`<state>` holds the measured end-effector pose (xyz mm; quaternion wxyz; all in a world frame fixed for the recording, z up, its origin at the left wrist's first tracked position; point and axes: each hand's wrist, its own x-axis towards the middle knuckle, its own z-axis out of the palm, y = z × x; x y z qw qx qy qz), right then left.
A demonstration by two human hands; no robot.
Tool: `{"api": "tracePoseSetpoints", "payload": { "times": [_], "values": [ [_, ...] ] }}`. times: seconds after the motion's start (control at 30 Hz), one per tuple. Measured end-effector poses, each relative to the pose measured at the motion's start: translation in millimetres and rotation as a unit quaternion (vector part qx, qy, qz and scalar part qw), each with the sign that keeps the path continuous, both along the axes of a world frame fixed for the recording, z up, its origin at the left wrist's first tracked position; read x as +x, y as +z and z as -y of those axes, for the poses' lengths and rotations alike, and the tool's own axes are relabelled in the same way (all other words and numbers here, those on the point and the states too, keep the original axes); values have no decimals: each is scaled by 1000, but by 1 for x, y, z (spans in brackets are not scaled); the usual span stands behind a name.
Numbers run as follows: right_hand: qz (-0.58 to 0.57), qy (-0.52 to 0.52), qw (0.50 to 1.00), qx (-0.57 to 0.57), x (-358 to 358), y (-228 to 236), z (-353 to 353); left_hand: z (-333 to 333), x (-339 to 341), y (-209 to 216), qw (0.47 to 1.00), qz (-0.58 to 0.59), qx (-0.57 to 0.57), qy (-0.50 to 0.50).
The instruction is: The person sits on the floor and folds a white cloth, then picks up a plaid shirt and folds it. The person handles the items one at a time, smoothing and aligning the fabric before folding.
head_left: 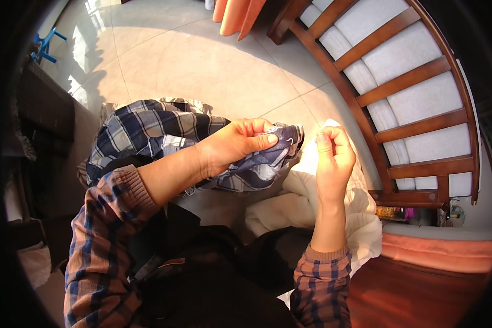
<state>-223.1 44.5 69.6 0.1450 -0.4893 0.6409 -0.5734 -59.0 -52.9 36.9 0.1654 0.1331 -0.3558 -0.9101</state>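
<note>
Navy-and-white plaid cloth [158,123], gathered above the tiled floor [218,65].
Fingers of the left hand [235,144] pinch its edge beside a white thread [290,140]; the right hand's [335,156] are closed, contents unclear. Holding that edge steady should help.

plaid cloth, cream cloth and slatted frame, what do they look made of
Plaid cloth: matte woven fabric, perhaps cotton, as its thin, soft creases suggest.
Cream cloth: probably fleece or similar plush, matte, with thick rounded folds.
Slatted frame: seemingly varnished wood, from its reddish-brown colour and slight sheen; solid or veneered, I can't tell.
</note>
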Motion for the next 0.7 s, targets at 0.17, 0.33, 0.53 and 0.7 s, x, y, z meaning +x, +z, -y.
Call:
{"api": "tracePoseSetpoints", "payload": {
  "times": [0.17, 0.33, 0.53, 0.7],
  "values": [
    [40, -34, 998, 20, -29, 9, -7, 4, 6, -4, 1000, 9, -3, 5],
    [-65, 125, 989, 40, 21, -10, 6, 4, 3, -15, 999, 7, -42, 10],
    [155, -18, 986, -50, -17, 0, -1, -2, -1, -6, 999, 10, -51, 8],
    [65, -185, 978, -73, -78, -8, -10, -1, 1, -13, 995, 25, -88, 30]
  ]
}}
